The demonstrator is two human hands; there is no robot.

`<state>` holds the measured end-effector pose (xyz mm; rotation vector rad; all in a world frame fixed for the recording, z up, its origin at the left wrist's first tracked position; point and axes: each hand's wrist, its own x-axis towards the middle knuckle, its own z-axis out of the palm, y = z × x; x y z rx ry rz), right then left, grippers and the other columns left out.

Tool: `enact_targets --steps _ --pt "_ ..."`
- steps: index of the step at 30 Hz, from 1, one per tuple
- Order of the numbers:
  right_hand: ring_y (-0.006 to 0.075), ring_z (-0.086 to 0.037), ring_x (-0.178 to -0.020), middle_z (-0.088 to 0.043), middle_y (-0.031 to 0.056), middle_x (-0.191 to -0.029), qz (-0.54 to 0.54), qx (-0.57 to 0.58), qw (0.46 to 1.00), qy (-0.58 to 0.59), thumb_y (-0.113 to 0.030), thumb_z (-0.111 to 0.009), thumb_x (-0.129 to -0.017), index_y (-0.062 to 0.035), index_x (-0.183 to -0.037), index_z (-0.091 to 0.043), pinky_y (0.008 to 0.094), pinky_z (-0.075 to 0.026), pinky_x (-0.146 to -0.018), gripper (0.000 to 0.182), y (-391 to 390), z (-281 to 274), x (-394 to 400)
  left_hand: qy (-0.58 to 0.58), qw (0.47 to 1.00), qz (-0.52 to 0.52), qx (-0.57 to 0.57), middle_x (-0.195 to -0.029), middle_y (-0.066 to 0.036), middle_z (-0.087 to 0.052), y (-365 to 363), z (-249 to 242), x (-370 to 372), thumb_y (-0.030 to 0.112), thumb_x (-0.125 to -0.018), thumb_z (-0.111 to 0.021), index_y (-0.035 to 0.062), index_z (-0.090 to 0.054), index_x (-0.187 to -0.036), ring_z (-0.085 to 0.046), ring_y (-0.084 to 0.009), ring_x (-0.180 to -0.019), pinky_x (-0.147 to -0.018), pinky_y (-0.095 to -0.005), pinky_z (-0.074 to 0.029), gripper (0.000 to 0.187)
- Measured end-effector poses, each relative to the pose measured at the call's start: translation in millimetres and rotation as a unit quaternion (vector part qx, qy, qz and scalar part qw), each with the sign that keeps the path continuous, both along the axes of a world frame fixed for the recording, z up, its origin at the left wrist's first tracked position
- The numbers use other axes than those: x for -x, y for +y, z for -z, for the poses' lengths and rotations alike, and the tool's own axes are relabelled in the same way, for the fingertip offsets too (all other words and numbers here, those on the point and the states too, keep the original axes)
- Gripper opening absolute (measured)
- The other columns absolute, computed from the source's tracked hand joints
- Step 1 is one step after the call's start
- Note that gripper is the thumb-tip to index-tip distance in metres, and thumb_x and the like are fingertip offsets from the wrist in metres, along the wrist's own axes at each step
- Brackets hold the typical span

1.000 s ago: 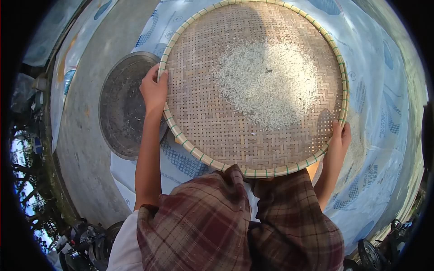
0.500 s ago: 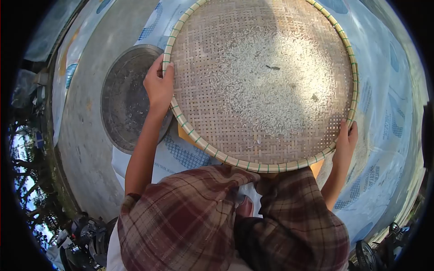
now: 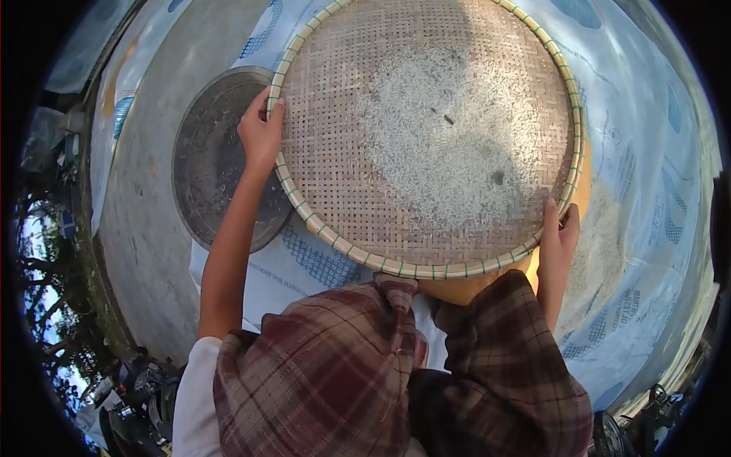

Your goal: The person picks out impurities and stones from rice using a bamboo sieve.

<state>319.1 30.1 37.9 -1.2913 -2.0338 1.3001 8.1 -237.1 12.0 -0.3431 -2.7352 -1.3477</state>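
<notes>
A round woven bamboo winnowing tray (image 3: 327, 183) with a green-bound rim is held out in front of me. Rice grains (image 3: 426, 152) lie spread over its middle and right, with a few dark bits (image 3: 448, 119) among them. My left hand (image 3: 260, 131) grips the rim on the left, thumb on the inner side. On the lower right of the rim, my right hand (image 3: 560, 228) is closed with the thumb over the edge. The fingers beneath the tray are partly hidden.
A grey metal basin (image 3: 217, 167) with scattered grains stands on the left, partly behind my left arm. Something orange-yellow (image 3: 472, 286) shows beneath the tray. Printed plastic sheets (image 3: 647, 266) cover the concrete floor (image 3: 141, 228). Parked motorbikes (image 3: 137, 404) appear at the lower left.
The tray has moved left and slightly up in view, both hands with it. The rice and dark bits have shifted on the weave. More of the orange-yellow thing shows below.
</notes>
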Motion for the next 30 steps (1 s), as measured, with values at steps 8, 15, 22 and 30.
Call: enact_targets --steps 8,15,22,30 --pt "0.0071 -0.036 -0.062 -0.044 0.0005 -0.067 0.083 0.009 0.996 0.045 -0.019 -0.05 -0.089 -0.0006 -0.079 -0.044 0.024 -0.033 -0.055 0.022 17 -6 -18 -0.031 0.999 -0.011 -0.007 -0.078 -0.006 -0.063 28 -1 -22 0.012 -0.079 -0.061 -0.0006 -0.057 -0.112 -0.054 -0.008 -0.065 -0.063 -0.0251 -0.046 0.036" --pt "0.006 -0.04 -0.062 -0.046 0.0002 -0.068 0.136 0.073 0.984 0.093 -0.015 -0.051 -0.088 -0.0009 -0.085 -0.05 0.0235 -0.036 -0.056 0.015 45 -1 -43 -0.031 0.993 0.044 -0.101 -0.081 -0.007 -0.065 51 5 -47 0.011 -0.078 -0.062 -0.0001 -0.057 -0.113 -0.055 -0.0072 -0.066 -0.063 -0.0241 -0.047 0.037" --pt "0.0048 -0.035 -0.059 -0.046 -0.001 -0.067 0.059 -0.019 0.998 0.025 -0.019 -0.054 -0.087 -0.0008 -0.078 -0.048 0.0205 -0.029 -0.052 0.021 19 5 -20 -0.062 0.995 0.01 -0.077 -0.082 -0.005 -0.064 22 -1 -14 0.011 -0.08 -0.062 -0.0004 -0.058 -0.112 -0.055 -0.0076 -0.068 -0.066 -0.0233 -0.046 0.035" --pt "0.0061 -0.042 -0.059 -0.049 0.0009 -0.066 0.06 -0.062 0.996 -0.034 -0.018 -0.054 -0.086 0.0011 -0.08 -0.051 0.0235 -0.035 -0.052 0.02 20 -5 -21 -0.069 0.992 0.026 -0.102 -0.078 -0.003 -0.062 28 21 -2 0.013 -0.08 -0.062 0.0004 -0.058 -0.113 -0.053 -0.0056 -0.066 -0.062 -0.0222 -0.044 0.035"
